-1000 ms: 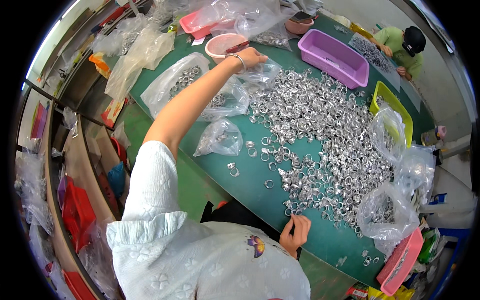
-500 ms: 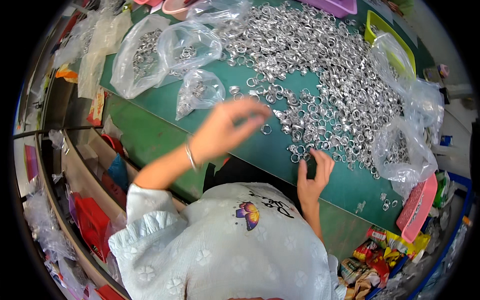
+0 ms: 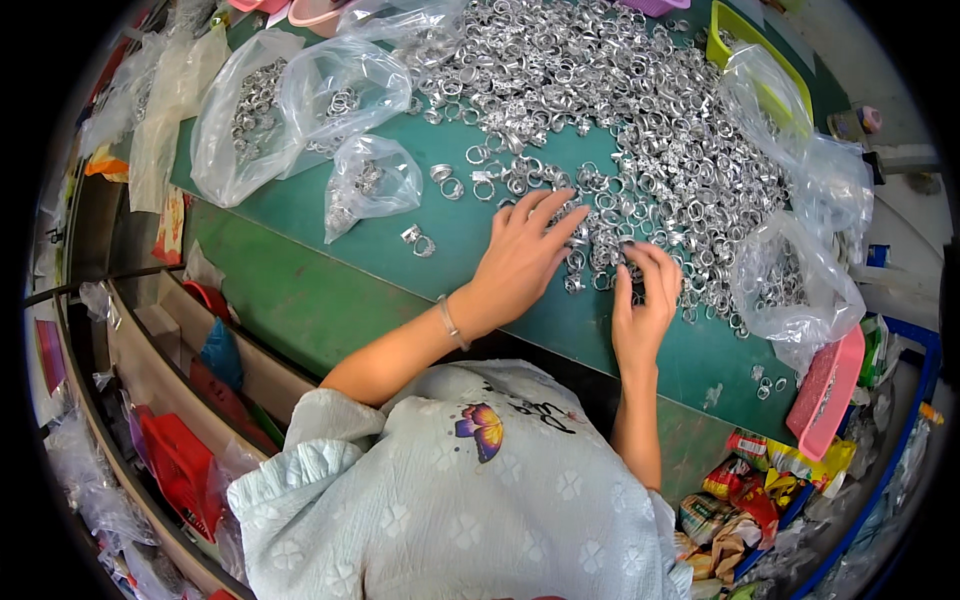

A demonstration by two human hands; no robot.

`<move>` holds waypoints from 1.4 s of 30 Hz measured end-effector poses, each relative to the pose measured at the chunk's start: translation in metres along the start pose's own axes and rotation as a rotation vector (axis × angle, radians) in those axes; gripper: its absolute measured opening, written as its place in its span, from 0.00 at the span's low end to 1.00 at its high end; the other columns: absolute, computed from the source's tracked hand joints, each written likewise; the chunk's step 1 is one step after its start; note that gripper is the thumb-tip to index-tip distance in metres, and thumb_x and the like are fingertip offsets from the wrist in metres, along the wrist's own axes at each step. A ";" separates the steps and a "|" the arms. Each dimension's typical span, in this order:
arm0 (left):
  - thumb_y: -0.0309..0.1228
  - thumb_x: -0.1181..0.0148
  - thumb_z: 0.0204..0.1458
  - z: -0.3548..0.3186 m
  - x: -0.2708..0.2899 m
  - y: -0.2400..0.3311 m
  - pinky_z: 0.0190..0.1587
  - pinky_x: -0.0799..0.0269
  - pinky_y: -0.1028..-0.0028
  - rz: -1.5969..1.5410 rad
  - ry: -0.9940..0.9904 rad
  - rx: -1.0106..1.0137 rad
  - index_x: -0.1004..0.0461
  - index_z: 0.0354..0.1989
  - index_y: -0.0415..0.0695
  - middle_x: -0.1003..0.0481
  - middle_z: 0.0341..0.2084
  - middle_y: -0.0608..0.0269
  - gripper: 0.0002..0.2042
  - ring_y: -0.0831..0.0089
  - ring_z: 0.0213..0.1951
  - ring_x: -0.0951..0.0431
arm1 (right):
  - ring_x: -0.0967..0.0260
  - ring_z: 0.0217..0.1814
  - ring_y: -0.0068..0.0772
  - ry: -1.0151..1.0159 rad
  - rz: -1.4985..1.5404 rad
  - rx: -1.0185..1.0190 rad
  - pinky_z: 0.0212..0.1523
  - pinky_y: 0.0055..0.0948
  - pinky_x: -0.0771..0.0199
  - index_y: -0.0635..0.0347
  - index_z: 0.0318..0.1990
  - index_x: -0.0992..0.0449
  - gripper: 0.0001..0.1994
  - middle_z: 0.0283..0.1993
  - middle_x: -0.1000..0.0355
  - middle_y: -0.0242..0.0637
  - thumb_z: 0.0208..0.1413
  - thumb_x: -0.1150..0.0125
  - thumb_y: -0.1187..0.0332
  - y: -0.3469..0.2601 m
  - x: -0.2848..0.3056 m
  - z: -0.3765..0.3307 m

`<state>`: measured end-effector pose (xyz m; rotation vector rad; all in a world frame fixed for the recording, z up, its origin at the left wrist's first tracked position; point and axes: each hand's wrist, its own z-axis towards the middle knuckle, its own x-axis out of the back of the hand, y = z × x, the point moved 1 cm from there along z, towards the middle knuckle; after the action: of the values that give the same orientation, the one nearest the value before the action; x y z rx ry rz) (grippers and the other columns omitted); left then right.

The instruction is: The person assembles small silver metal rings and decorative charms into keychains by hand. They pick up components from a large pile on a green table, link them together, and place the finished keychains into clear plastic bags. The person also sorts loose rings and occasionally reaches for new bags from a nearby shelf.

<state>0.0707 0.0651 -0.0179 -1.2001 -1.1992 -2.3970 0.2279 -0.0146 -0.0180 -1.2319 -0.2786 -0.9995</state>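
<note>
Both hands (image 3: 585,275) rest among silver rings (image 3: 640,130) beside clear bags (image 3: 790,290).

A broad heap of small silver metal rings (image 3: 640,120) covered the far and right part of the green worktop (image 3: 330,290). Both hands lay at its near edge, the left hand (image 3: 520,262) beside the right hand (image 3: 643,310), fingers among the rings. To the left of the heap sat three clear plastic bags holding rings (image 3: 300,110). Another clear plastic bag (image 3: 790,290) lay right of the hands, with a pink plastic tray (image 3: 825,390) at the worktop's near right edge.
</note>
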 end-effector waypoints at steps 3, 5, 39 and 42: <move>0.23 0.39 0.40 0.009 -0.011 -0.009 0.52 0.44 0.64 0.003 -0.047 0.014 0.31 0.45 0.45 0.34 0.48 0.60 0.20 0.61 0.51 0.35 | 0.40 0.50 0.41 -0.072 -0.103 0.137 0.49 0.36 0.44 0.62 0.42 0.27 0.13 0.46 0.33 0.39 0.46 0.41 0.74 -0.011 -0.014 0.034; 0.22 0.39 0.40 0.010 -0.007 -0.014 0.51 0.43 0.66 -0.111 0.001 0.057 0.30 0.42 0.44 0.31 0.45 0.60 0.17 0.63 0.49 0.33 | 0.40 0.48 0.39 -0.203 -0.152 0.175 0.47 0.37 0.45 0.61 0.43 0.28 0.15 0.44 0.33 0.38 0.45 0.40 0.73 -0.006 -0.025 0.044; 0.33 0.54 0.59 -0.042 0.014 -0.005 0.46 0.29 0.74 -1.970 -0.012 0.824 0.35 0.50 0.34 0.28 0.42 0.53 0.16 0.71 0.42 0.26 | 0.39 0.28 0.27 -0.486 1.766 -1.161 0.26 0.24 0.41 0.61 0.35 0.29 0.11 0.27 0.31 0.34 0.60 0.53 0.63 -0.025 -0.017 0.011; 0.32 0.54 0.58 -0.043 0.012 -0.007 0.45 0.29 0.74 -1.986 -0.017 0.816 0.34 0.49 0.35 0.27 0.41 0.54 0.15 0.71 0.41 0.26 | 0.39 0.28 0.27 -0.490 1.805 -1.189 0.26 0.24 0.41 0.61 0.35 0.29 0.11 0.28 0.31 0.35 0.60 0.54 0.63 -0.021 -0.019 0.007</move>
<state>0.0348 0.0393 -0.0277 0.7771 -3.7522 -1.5646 0.2031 0.0011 -0.0142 -1.9680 1.1002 0.9201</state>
